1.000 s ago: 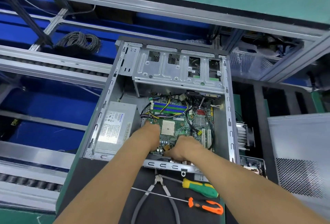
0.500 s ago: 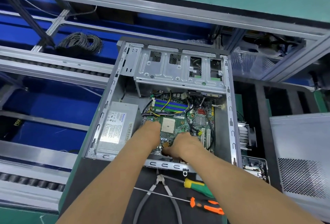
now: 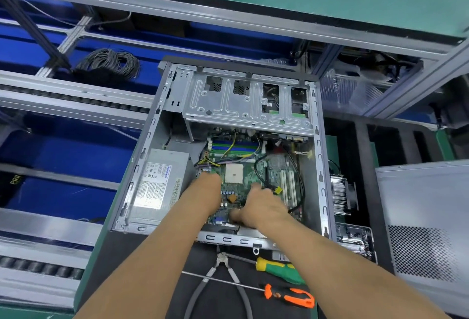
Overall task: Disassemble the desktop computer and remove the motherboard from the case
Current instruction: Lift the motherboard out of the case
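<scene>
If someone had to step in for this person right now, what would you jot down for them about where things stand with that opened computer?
Left hand: on the left part of the motherboard, fingers hidden, so the grip is unclear.
Right hand: over the board's near right part, thumb at its near edge; grip also unclear.
The board sits inside the open case, with cables across it.
The power supply is in the case, left of the board.
Pliers and two screwdrivers, green and orange, lie on the mat in front.
Done: side panel off, processor socket bare.
Left: free the board and lift it out.
</scene>
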Demonstrator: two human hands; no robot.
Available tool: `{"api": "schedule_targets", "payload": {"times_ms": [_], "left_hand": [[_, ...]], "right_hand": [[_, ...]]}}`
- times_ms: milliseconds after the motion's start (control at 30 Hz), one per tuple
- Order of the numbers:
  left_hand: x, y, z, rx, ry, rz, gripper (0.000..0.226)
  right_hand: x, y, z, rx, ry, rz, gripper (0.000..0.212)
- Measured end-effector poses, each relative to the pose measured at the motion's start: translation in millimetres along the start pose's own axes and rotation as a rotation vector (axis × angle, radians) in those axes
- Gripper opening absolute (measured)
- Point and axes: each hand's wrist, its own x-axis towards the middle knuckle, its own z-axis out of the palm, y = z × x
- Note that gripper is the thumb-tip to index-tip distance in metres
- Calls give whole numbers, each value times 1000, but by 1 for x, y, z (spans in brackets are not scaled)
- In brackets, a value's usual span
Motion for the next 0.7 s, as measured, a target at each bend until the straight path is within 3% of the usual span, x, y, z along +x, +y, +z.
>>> {"api": "schedule_targets", "payload": {"times_ms": [100, 367, 700], "left_hand": [[-2, 0, 0, -18, 28, 0, 27], [-7, 2, -3, -68, 43, -32, 31], [-15, 2, -8, -186, 60, -33, 28]], "right_hand": [[-2, 1, -6, -37, 82, -26, 83], [-3, -11, -4, -229, 49, -92, 56], [0, -8, -3, -269, -74, -95, 60]]}}
